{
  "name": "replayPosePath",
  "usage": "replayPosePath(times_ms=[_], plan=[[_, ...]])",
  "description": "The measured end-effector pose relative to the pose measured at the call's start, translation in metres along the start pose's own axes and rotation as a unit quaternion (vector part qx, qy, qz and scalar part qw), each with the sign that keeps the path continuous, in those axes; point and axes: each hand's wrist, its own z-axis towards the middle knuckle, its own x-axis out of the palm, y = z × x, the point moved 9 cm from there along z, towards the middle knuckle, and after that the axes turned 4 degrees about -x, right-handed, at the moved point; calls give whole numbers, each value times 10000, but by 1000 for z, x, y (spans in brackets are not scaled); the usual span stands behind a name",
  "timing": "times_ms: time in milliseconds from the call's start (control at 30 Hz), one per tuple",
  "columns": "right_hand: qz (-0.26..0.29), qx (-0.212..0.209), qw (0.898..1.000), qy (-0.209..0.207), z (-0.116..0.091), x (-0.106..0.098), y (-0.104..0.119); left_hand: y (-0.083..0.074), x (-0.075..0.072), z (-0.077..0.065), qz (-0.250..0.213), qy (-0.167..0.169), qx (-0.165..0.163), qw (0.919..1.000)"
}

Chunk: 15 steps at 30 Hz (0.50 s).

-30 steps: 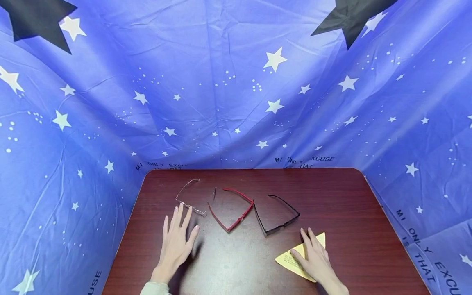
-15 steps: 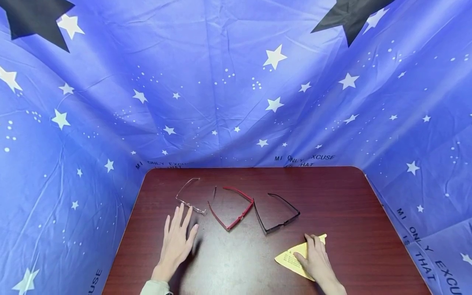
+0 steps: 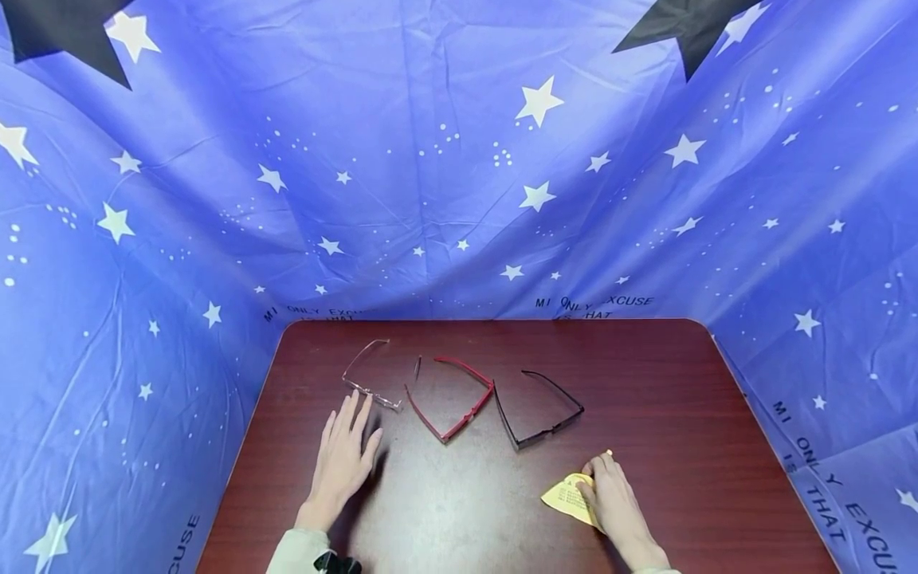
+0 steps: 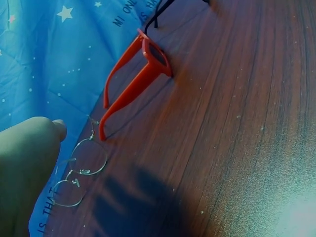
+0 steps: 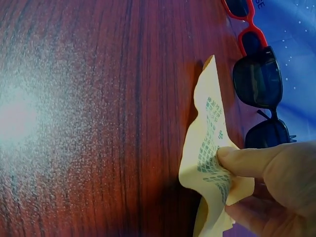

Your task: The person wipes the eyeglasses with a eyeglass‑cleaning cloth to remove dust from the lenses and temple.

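Note:
My right hand [image 3: 617, 506] pinches a yellow printed cloth [image 5: 210, 143] between thumb and fingers, at the right front of the table. The cloth is bunched and partly hidden by the hand. My left hand [image 3: 340, 462] has its fingers spread straight, with the fingertips close to the clear thin-rimmed glasses [image 3: 380, 399]; in the left wrist view those glasses [image 4: 94, 173] lie beyond the thumb. Whether the fingers touch them I cannot tell. Red-framed sunglasses [image 3: 466, 418] lie with arms unfolded to the right of the clear pair. Black sunglasses [image 3: 548, 432] lie unfolded further right, nearer the cloth.
The dark red wooden table [image 3: 660, 383] has rounded far corners. A blue curtain [image 3: 430, 199] with white stars surrounds its back and sides. Light glares off the tabletop between the hands. The red and black pairs stand close together.
My right hand has gone from lying over the flat yellow cloth to pinching it and bunching it up. The left hand and all the glasses stay about where they were.

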Motion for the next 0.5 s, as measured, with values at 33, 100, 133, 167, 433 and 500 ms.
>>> replayPosePath(times_ms=[33, 100, 133, 167, 433, 500], plan=[[47, 46, 10000, 72, 0, 0, -1, 1, 1, 1, -14, 27, -18, 10000], [116, 92, 9998, 104, 1, 0, -2, 3, 1, 2, -16, 56, -35, 10000], [133, 100, 9998, 76, 1, -1, -3, 4, 2, 4, -6, 68, -44, 10000], [150, 85, 9998, 41, 0, -2, -3, 4, 1, 5, 1, 63, -45, 10000], [29, 43, 9997, -257, 0, -7, -1, 9, -4, 16, -27, 48, -40, 10000], [57, 60, 9996, -269, 1, -8, 0, 11, -4, 17, -16, 112, -68, 9999]])
